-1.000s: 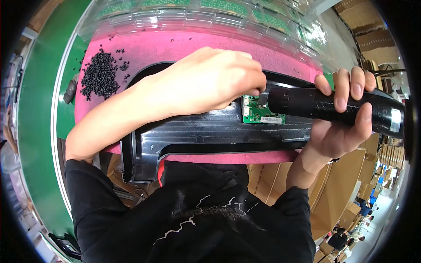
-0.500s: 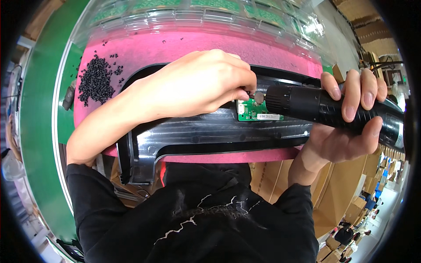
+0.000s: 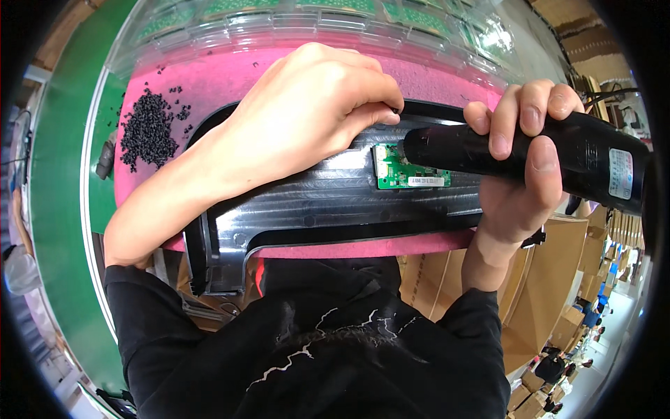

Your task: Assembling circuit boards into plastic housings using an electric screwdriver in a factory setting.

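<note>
Closest in, at six o'clock, the black shirt (image 3: pixel 314 384) sits hard up against the work, and the black plastic housing (image 3: pixel 335 206) lies across the middle with its near edge by the wearer, so a lean forward might well nudge it. Out to two o'clock, inside that housing, here's the green circuit board (image 3: pixel 391 178), and right over it looms the nose of the black power driver (image 3: pixel 453 150); whether the tip touches is hidden, and a slip there could scrape a component. At three o'clock the right hand (image 3: pixel 522 197) has its fingers wrapped around the driver's barrel, a bulky tool whose tilt could send the bit in crooked. Up at twelve, the left hand (image 3: pixel 317 98), thumb and forefinger pinching a small dark piece (image 3: pixel 396 110), probably a screw, just off the driver's nose: lose that pinch and it could drop into the housing or under the board. Ten o'clock, a loose heap of tiny black screws (image 3: pixel 148 133) on the pink mat (image 3: pixel 447 87), strays around it, easily scattered by a sweeping forearm! Farthest, at twelve, clear plastic trays (image 3: pixel 335 31) holding green boards, which an overreach could jostle.
</note>
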A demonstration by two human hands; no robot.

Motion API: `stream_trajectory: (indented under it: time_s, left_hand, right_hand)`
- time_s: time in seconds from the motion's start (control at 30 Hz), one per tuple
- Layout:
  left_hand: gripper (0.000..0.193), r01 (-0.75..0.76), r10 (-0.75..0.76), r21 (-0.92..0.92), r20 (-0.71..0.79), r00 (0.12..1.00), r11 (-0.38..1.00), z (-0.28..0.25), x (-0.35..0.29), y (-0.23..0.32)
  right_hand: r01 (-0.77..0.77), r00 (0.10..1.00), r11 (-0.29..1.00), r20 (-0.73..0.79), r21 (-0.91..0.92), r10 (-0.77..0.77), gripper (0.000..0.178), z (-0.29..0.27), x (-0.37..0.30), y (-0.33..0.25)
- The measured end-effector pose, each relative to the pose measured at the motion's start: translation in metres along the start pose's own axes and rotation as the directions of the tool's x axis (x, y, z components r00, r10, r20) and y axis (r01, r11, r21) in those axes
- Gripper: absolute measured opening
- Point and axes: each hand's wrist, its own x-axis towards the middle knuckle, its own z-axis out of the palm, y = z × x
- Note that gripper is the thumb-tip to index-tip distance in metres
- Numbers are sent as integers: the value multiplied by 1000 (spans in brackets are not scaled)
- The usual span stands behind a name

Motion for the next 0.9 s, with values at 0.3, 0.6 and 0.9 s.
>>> stream_trajectory:
  time_s: [0.3,0.6,0.9]
  left_hand:
    - [15,19,-19,-24,23,1000,1000,3,-3,-3]
    - [14,42,-41,-11,119,992,999,2,-3,-2]
    - [14,31,-34,20,186,982,999,0,-4,-4]
  right_hand:
    - [10,1000,999,-1,-52,-10,33,7,3,3]
    - [-214,964,969,131,-122,230,28,19,22,9]
    - [-149,985,979,68,-142,160,22,22,14,12]
